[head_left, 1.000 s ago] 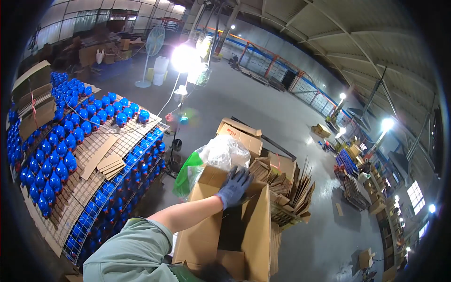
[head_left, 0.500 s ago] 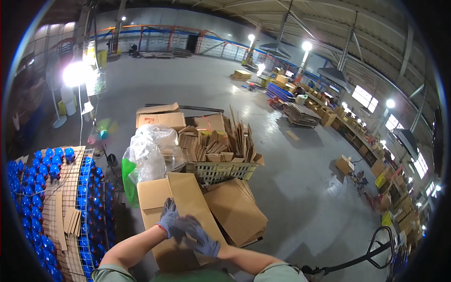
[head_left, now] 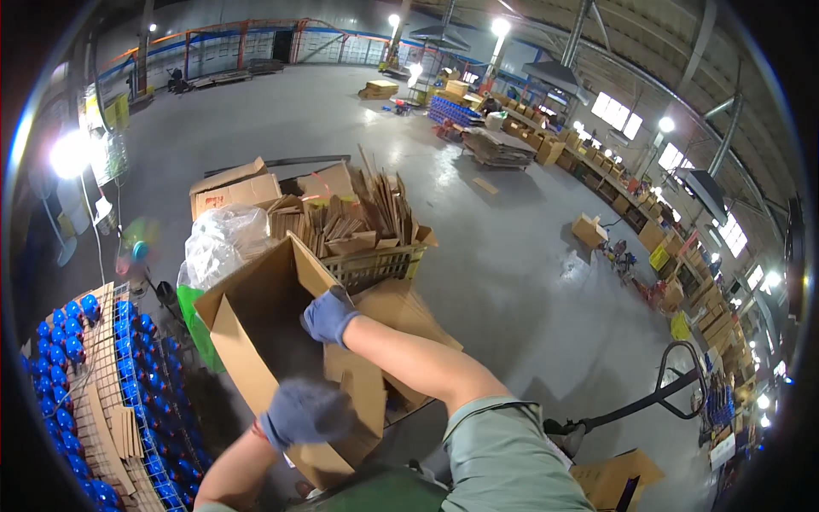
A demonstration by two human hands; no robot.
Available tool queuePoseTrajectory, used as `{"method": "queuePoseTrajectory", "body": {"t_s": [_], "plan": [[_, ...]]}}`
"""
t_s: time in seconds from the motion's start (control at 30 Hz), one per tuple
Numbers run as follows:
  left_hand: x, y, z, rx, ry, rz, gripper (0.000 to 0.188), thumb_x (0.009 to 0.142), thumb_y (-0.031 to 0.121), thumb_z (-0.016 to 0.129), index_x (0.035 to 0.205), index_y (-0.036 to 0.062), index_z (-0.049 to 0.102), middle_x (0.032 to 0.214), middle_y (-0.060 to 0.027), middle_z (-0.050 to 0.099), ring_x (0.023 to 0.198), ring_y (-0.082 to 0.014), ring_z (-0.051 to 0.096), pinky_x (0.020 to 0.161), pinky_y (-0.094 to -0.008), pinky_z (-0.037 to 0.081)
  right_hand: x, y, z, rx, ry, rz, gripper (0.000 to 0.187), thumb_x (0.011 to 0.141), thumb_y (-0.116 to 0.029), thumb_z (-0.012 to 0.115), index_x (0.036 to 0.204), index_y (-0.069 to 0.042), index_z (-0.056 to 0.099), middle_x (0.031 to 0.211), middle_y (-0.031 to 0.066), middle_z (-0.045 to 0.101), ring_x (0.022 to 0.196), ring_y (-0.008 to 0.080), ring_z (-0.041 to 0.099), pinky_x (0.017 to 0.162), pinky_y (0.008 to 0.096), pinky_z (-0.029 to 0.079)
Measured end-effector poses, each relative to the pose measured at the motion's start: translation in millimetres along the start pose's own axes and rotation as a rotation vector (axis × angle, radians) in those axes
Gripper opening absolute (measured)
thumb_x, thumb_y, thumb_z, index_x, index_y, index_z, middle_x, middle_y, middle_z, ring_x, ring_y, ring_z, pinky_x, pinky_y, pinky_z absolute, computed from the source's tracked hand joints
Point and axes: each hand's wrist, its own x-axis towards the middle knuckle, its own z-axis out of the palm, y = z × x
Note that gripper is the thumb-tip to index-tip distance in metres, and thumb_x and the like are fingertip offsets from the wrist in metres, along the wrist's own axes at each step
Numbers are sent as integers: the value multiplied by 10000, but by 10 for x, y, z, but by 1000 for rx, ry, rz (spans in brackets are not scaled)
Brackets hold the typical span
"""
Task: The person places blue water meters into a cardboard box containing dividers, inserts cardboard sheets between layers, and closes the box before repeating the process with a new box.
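In front of me a brown cardboard box [head_left: 243, 341] stands opened out, its walls spread and its top open. My right hand [head_left: 328, 317], in a blue-grey glove, has its fingers curled over the box's right wall. My left hand [head_left: 309, 414], gloved alike, is over the near left part of the box; motion smears its fingers, so their hold is unclear. More flat cardboard sheets [head_left: 408, 311] lie just right of the box, partly behind my right forearm.
Beyond the box stand a plastic crate [head_left: 367, 266] of cardboard scraps and a clear plastic bag [head_left: 223, 243]. A wire cage [head_left: 128, 367] with blue round items is at left. A black handle [head_left: 682, 375] rises at right; another open carton [head_left: 618, 478] sits low right.
The flat folded carton has been opened into a box. My hands, close together before, have moved apart, the right one to the box's right wall. The view has turned rightward.
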Motion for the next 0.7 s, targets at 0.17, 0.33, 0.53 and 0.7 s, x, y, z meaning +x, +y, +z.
{"method": "queuePoseTrajectory", "body": {"t_s": [0.17,0.33,0.53,0.7], "plan": [[476,-1314,-529,632,624,-343,483,821,118,659,1291,47,576,1283,-193,589,1263,-395,486,1154,-534,276,-364,-89,134,330,303,-42,340,943,-323,511,689,-157,664,594,79,645,551,284,623,669,469,437],[70,-1630,126,838,393,-580,624,781,350,689,1354,137,563,1531,-177,386,1433,-420,298,1141,-610,228,-383,-79,30,370,563,-130,214,905,-330,601,875,-128,667,767,100,672,761,272,634,823,417,464],[-504,-958,346,539,-112,-671,388,690,365,708,994,124,687,1237,-108,588,1132,-377,520,884,-527,430,-881,84,371,750,614,153,749,843,-402,724,1453,-73,440,1347,227,532,1246,404,512,1089,481,390],[-686,-300,210,280,-495,-288,417,702,308,655,1028,54,714,1111,-137,650,1142,-348,567,1086,-539,338,-839,-494,686,745,320,-6,798,933,-373,632,1592,-208,213,1565,211,323,1420,430,343,1127,535,358]]}}
